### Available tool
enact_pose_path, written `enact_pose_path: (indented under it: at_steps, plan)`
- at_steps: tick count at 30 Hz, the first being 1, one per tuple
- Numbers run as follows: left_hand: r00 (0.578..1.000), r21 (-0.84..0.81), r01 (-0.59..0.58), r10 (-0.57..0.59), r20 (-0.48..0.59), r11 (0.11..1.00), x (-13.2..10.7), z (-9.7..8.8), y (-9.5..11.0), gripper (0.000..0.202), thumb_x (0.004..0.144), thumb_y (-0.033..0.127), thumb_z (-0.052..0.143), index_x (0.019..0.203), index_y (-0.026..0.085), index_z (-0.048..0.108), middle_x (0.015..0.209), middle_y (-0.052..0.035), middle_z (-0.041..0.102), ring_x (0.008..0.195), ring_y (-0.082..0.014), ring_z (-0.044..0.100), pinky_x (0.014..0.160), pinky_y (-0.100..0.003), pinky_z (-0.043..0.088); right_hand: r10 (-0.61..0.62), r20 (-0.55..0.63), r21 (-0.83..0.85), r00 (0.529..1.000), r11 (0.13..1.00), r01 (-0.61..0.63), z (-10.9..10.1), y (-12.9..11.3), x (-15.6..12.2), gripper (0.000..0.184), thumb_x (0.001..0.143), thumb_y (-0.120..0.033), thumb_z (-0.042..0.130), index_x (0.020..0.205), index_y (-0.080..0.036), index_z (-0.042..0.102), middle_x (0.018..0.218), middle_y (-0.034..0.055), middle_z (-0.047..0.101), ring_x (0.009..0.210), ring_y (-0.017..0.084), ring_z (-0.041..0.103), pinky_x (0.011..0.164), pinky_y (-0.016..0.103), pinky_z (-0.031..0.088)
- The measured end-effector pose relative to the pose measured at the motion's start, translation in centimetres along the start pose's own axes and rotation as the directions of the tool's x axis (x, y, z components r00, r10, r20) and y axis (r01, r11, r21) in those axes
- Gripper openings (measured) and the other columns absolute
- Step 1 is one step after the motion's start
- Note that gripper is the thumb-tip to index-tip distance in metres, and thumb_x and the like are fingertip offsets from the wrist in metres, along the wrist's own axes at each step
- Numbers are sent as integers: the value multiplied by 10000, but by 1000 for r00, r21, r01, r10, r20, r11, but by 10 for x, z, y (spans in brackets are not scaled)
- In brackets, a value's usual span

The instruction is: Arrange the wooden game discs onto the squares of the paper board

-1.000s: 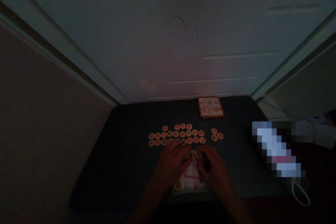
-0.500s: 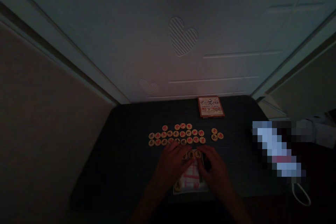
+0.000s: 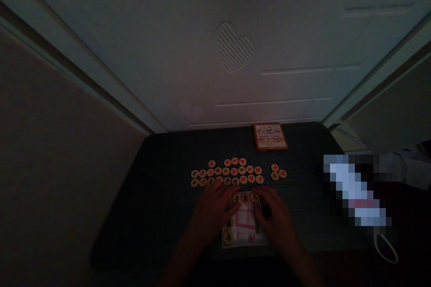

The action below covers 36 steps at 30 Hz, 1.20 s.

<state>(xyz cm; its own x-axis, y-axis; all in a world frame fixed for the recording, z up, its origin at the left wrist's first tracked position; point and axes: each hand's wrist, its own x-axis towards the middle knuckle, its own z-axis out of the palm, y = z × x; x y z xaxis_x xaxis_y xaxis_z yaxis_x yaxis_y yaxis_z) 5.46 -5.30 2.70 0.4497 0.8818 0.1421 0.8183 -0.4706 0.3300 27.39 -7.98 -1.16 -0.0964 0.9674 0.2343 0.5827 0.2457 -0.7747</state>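
Note:
Rows of round wooden Chinese chess pieces (image 3: 226, 171) with red or black characters lie on the dark table (image 3: 161, 206). Under my hands is a paper board (image 3: 244, 231) with pink lines. Along its far edge sit several pieces (image 3: 245, 197), and two more lie at its left side (image 3: 228, 229). My left hand (image 3: 210, 210) rests at the board's upper left, fingers apart and near the far-edge pieces. My right hand (image 3: 274, 217) lies at the right edge, fingertips beside the rightmost far-edge piece. Neither hand visibly holds anything, and they hide part of the board.
A small group of pieces (image 3: 278, 171) lies right of the rows. A boxed game (image 3: 270, 137) stands at the table's far edge. A pixelated object (image 3: 353, 190) and a white cord (image 3: 387, 251) are at the right. A panelled door with a heart pattern (image 3: 234, 47) rises behind.
My left hand has shifted left over the board. One more piece now shows at the board's left side, above the lower one. My right hand stays nearly still.

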Motion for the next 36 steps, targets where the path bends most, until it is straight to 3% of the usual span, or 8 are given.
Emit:
enact_pose_path:
  at_steps: [15,22,26,29,32,36]
  plan:
    - [1000,-52,-8,9,12,999,11,1,8,422,904,339,732,1303,248,632,1173,-22,754,1085,-275,626,1003,-485,461,12,-2,28,1000,1000,-12,0,0,0,294,945,-269,607,1235,-267,654,1201,73,690,1088,234,681,948,366,572]
    - [999,-105,-10,7,-34,994,7,-3,7,414,903,359,726,1289,252,622,1213,-36,732,1169,-282,617,1077,-513,421,14,9,38,1000,999,-15,1,2,-1,300,947,-271,606,1245,-261,643,1212,79,678,1106,233,667,968,370,558]
    - [994,-179,49,-66,-91,983,1,-8,1,291,945,357,654,1219,258,648,1187,-44,723,1147,-259,639,1047,-479,461,9,-12,55,1000,998,-9,-1,2,-2,312,950,-274,605,1261,-254,630,1220,83,680,1070,226,674,942,359,563]
    - [968,-250,181,-216,-123,951,-9,-11,-7,190,986,346,559,1102,246,670,1052,-36,738,986,-213,693,893,-375,542,46,-39,63,998,997,-43,-4,2,-2,280,959,-293,592,1230,-248,646,1172,81,694,949,206,695,853,333,584]
    - [914,-325,361,-402,-65,874,-22,-11,-13,210,992,388,516,1033,244,663,830,4,724,714,-171,688,662,-292,537,80,-72,68,994,995,-75,-5,0,-1,235,965,-315,582,1168,-242,675,1086,75,706,884,199,693,789,314,585]
    - [880,-405,451,-473,50,796,-39,-3,-13,227,983,429,505,1037,251,637,741,26,712,652,-168,682,624,-281,516,98,-83,73,992,993,-92,-6,-3,0,214,968,-316,568,1120,-238,697,952,52,711,805,184,688,722,281,574]
